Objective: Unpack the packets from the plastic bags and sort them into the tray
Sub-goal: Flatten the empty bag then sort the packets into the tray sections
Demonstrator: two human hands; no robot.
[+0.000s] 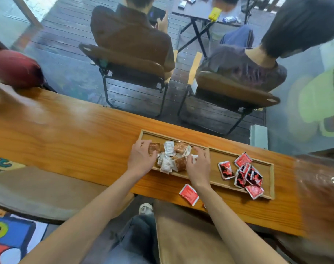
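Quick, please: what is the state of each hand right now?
Left hand: fingers curled on a brown packet in the tray.
Right hand: open, resting on the packet pile.

Blurred bag [322, 189], cut off at rt edge

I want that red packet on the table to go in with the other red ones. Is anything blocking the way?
Nothing visible blocks it. The stray red packet lies on the table just in front of the tray. Only the tray's low front rim sits between it and the red packets in the right compartment. Both hands are at the left compartment.
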